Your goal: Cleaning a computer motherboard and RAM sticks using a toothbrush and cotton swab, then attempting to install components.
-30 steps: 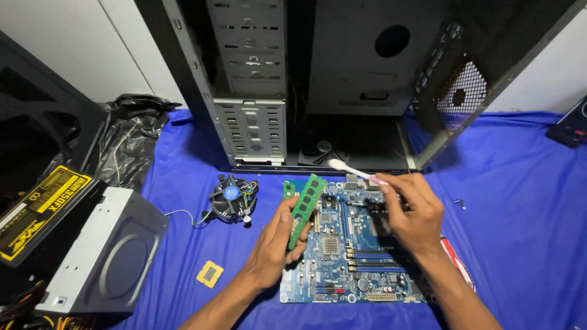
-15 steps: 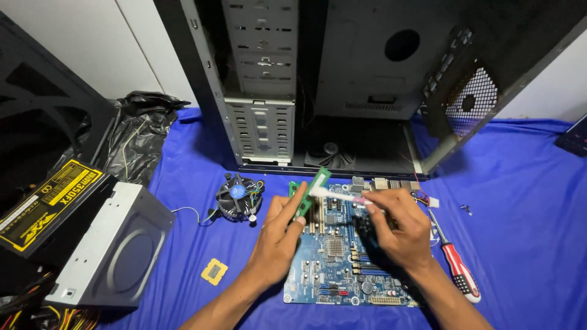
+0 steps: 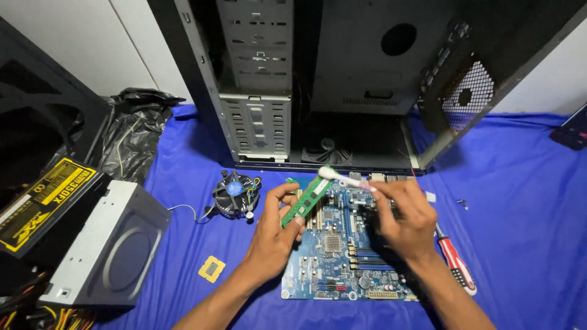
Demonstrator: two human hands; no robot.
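Holding the green memory stick [image 3: 307, 200] pinched in your left hand [image 3: 273, 235] just above the blue motherboard [image 3: 342, 256], keep it tilted steady while your right hand [image 3: 405, 219], fingers closed on the white swab [image 3: 340, 177], wipes gently along its upper end.

Matt blue cloth [image 3: 520, 201] underlies a glossy circuit board [image 3: 342, 269]; at eleven o'clock, a dull grey metal case [image 3: 257, 122]; crinkled black plastic bag [image 3: 131, 131].
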